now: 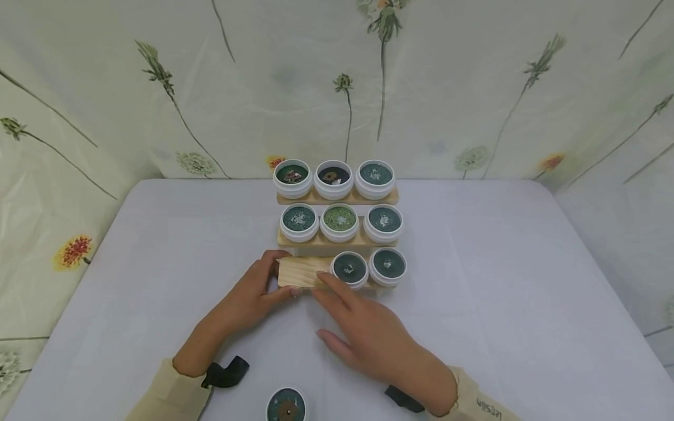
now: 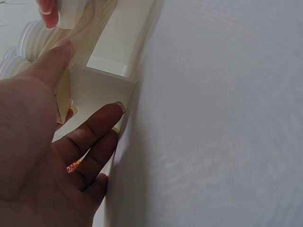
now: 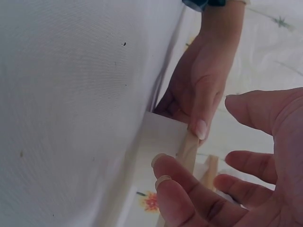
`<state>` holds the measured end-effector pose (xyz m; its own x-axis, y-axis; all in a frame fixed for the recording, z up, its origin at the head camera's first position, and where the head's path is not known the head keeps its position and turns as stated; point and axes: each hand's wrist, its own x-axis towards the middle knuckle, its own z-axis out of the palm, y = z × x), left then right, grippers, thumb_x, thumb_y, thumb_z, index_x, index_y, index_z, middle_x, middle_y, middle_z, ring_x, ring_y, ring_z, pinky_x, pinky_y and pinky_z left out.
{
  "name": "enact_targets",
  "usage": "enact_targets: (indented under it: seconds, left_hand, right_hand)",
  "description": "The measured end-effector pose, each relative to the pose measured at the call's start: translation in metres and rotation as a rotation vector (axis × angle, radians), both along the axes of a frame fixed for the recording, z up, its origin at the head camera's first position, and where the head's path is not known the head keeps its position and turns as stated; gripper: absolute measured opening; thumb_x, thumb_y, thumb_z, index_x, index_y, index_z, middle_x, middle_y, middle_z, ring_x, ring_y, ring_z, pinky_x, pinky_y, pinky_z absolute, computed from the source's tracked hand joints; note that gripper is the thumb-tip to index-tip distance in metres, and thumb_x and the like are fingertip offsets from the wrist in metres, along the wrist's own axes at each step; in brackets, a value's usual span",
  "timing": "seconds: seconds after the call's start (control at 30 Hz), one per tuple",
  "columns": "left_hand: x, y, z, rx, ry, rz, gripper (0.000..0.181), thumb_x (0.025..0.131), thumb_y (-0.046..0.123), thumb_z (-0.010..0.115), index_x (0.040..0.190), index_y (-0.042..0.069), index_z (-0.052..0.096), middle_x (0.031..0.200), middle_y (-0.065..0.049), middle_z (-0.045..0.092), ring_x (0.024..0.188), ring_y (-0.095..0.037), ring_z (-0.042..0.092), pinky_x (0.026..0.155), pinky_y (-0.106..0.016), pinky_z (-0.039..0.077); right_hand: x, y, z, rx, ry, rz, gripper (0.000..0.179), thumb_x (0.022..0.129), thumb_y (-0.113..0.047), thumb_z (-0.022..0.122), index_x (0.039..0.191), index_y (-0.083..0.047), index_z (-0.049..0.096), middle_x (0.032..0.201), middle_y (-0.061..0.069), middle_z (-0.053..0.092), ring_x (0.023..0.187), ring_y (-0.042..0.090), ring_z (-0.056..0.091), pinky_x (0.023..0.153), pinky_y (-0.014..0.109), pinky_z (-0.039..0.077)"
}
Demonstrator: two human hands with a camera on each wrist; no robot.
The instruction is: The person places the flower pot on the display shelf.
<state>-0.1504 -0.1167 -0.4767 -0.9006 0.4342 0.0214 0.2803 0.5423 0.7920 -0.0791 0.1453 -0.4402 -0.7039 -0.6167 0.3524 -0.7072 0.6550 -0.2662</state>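
Note:
My left hand point(image 1: 251, 298) grips the left end of the front wooden shelf board point(image 1: 301, 272), thumb at the front edge and fingers behind. In the left wrist view, a white support point(image 2: 102, 87) shows under that board. My right hand point(image 1: 371, 333) reaches over the same board, fingers extended and spread. One of its fingertips lies by the left side of a white round jar with a dark green top point(image 1: 350, 268); whether it presses the jar is hard to tell. A similar white jar point(image 1: 388, 264) stands at the board's right end.
Behind, a middle wooden shelf point(image 1: 286, 239) and a back wooden shelf point(image 1: 286, 199) each carry three white jars with coloured tops. Another jar with a brown-and-teal top point(image 1: 286, 406) sits at the near table edge. Floral sheeting point(image 1: 421, 88) rises behind the white table point(image 1: 489, 280).

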Motion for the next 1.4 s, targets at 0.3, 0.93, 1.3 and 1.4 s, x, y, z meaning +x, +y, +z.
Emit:
enact_targets:
  seconds: [0.3, 0.93, 1.3, 1.4]
  left_hand:
    - [-0.001, 0.000, -0.001, 0.005, 0.003, -0.001, 0.067, 0.095, 0.035, 0.079, 0.147, 0.019, 0.041, 0.109, 0.000, 0.058, 0.103, -0.020, 0.053, 0.094, -0.044, 0.044]
    - [0.000, 0.002, -0.001, -0.005, -0.005, 0.004, 0.069, 0.094, 0.038, 0.080, 0.148, 0.019, 0.040, 0.109, -0.002, 0.057, 0.101, -0.021, 0.051, 0.088, -0.042, 0.041]
    - [0.001, 0.001, 0.000, 0.011, -0.011, 0.007, 0.069, 0.094, 0.038, 0.081, 0.146, 0.021, 0.040, 0.109, -0.001, 0.057, 0.101, -0.020, 0.052, 0.089, -0.043, 0.043]
    - [0.001, 0.001, 0.000, 0.014, -0.015, 0.011, 0.068, 0.093, 0.038, 0.081, 0.146, 0.022, 0.041, 0.109, -0.001, 0.057, 0.101, -0.020, 0.052, 0.090, -0.042, 0.043]
  right_hand:
    - [-0.001, -0.001, 0.001, 0.013, -0.015, -0.002, 0.062, 0.093, -0.033, 0.079, 0.145, -0.008, 0.056, 0.160, 0.013, 0.042, 0.109, 0.027, 0.069, 0.084, 0.042, 0.057]
    - [0.026, -0.012, 0.002, 0.090, -0.548, 0.312, 0.071, 0.100, -0.064, 0.059, 0.157, -0.023, 0.046, 0.154, -0.011, 0.050, 0.139, 0.009, 0.048, 0.111, 0.038, 0.042]
    - [0.034, -0.024, -0.004, 0.209, -0.541, 0.525, 0.069, 0.103, -0.058, 0.058, 0.161, -0.025, 0.038, 0.160, -0.010, 0.042, 0.139, 0.004, 0.045, 0.106, 0.024, 0.043]
    - [0.037, -0.027, -0.008, 0.191, -0.459, 0.573, 0.062, 0.107, -0.049, 0.056, 0.160, -0.020, 0.040, 0.156, -0.005, 0.048, 0.136, 0.004, 0.048, 0.105, 0.017, 0.039]
